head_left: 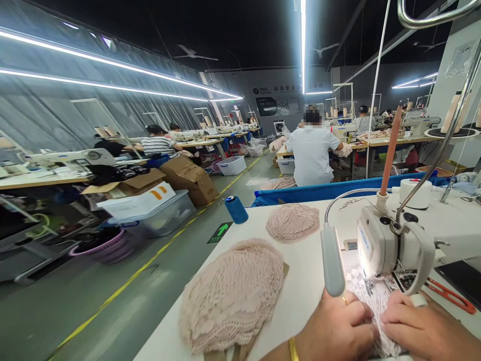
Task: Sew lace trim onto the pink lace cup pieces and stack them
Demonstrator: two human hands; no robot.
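Observation:
Pale pink lace fabric (379, 306) lies under the presser foot of a white sewing machine (378, 240), lit by a lamp. To the lace's left, my left hand (340, 321) has its fingers bent and pressed on the fabric; it wears a ring and a gold bracelet. My right hand (417, 321) grips the lace from the other side, close to the needle. The fingertips of both hands are partly hidden in the fabric. A big stack of lace pieces (233, 296) rests on the table at the left, with a smaller lace stack (292, 222) behind it.
Blue thread cone (236, 209) stands at the table's far left corner. A grey lamp (332, 260) hangs beside my left hand. Orange-handled snips (453, 297) and a dark phone-like slab (462, 281) lie at the right. Ahead, a person in white (311, 153) sits at another machine.

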